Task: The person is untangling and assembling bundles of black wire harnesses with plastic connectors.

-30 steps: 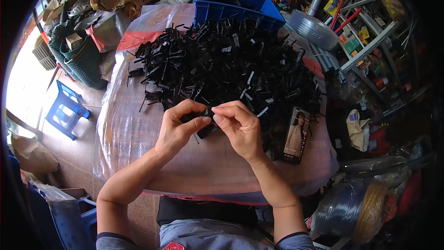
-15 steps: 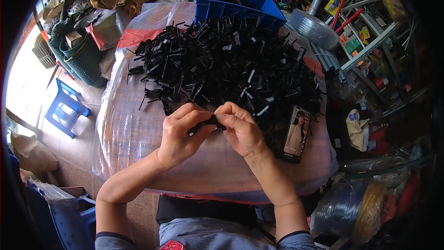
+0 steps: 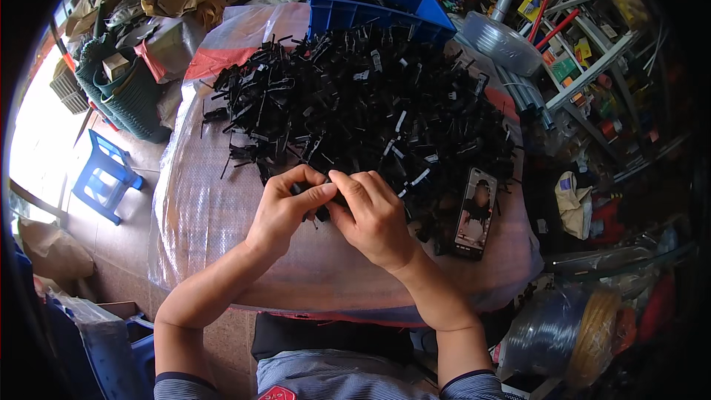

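Note:
Between my two hands is a small black plastic piece (image 3: 322, 214), mostly covered by my fingers, so its exact kind cannot be made out. My left hand (image 3: 280, 211) pinches it from the left, thumb stretched across toward the other hand. From the right, my right hand (image 3: 374, 218) bends its fingers over the same piece, and the fingertips of both hands meet. Just beyond them spreads a large heap of black plastic parts (image 3: 355, 104), tangled together, with thin stalks and a few white or shiny bits among them.
The heap lies on a table covered with a pale woven sheet (image 3: 200, 237). At its far edge stands a blue crate (image 3: 378, 11). A phone (image 3: 474, 215) showing a video lies at the right. Beyond are a clear tubing coil (image 3: 500, 44), a blue stool (image 3: 107, 178) and a wire spool (image 3: 544, 337).
Both hands have shifted slightly left. My right hand has turned, its knuckles now upward and its fingers curled over the black piece. The phone's picture has changed.

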Available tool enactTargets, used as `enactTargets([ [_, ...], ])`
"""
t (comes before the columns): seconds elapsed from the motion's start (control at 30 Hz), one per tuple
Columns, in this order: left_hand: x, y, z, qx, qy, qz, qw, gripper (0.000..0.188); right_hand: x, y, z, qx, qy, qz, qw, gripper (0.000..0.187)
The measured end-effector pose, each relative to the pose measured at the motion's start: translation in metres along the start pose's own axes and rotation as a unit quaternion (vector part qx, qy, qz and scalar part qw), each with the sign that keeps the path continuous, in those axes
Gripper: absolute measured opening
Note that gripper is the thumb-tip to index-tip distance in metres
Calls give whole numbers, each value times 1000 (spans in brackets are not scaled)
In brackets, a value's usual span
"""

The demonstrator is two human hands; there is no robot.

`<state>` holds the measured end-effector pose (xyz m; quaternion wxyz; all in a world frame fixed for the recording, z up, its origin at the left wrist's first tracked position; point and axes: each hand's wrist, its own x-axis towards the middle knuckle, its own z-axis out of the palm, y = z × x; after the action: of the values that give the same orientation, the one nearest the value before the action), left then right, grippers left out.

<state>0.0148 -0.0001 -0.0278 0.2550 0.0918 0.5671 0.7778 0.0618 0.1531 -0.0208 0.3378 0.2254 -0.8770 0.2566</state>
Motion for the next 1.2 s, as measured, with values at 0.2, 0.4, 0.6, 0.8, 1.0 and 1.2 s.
enactTargets([
  [0.2, -6, -3, 7, 70, -2, 95, 993, 12, 0, 2, 2, 32, 10, 1, 999, 38],
  [0.4, -10, 6, 12, 27, -4, 54, 998, 12, 1, 3, 9, 21, 12, -14, 1000, 37],
  [0.6, 0, 2, -1, -26, 15, 61, 998, 13, 5, 1, 0, 39, -45, 47, 997, 37],
  [0.8, 18, 9, -25, -223, 21, 41, 974, 3, -17, 20, 5, 31, -195, 68, 978, 33],
  [1.0, 5, 26, -13, -210, -49, 36, 976, 24, -12, 24, 1, 126, -161, 111, 973, 23],
  [1.2, 9, 27, -17, 144, -73, 267, 950, 28, 3, 29, -35, 390, -37, 361, 846, 12],
])
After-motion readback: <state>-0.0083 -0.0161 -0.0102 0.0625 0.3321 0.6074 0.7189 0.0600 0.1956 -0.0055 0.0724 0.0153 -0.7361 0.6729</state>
